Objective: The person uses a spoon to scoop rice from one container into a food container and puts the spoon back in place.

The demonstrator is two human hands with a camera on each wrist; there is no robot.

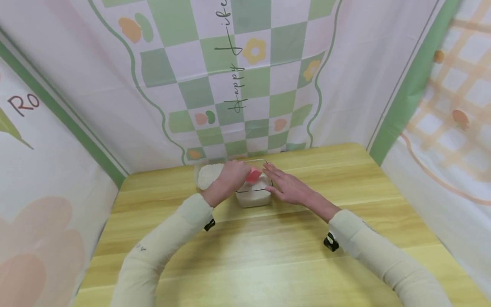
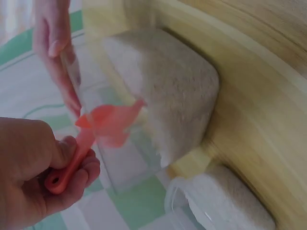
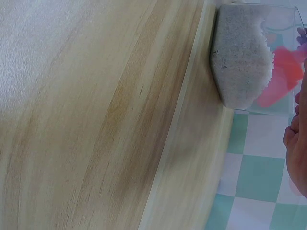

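Note:
My left hand (image 1: 232,175) grips the handle of a red scoop (image 2: 72,167), fingers wrapped round it in the left wrist view. The scoop's head dips into a clear, open box (image 1: 254,199) partly filled with whitish grains (image 2: 177,81), and its tip meets the grains' surface. My right hand (image 1: 288,186) lies along the right side of this box, its fingers extended at the rim. In the right wrist view the grains slope inside the box and the red scoop (image 3: 283,74) shows through the wall.
A second clear container (image 1: 209,175), also holding whitish grains, stands just left of the box, partly behind my left hand. Both are near the back edge of the wooden table (image 1: 238,256). A checked green and white cloth (image 1: 230,85) hangs behind.

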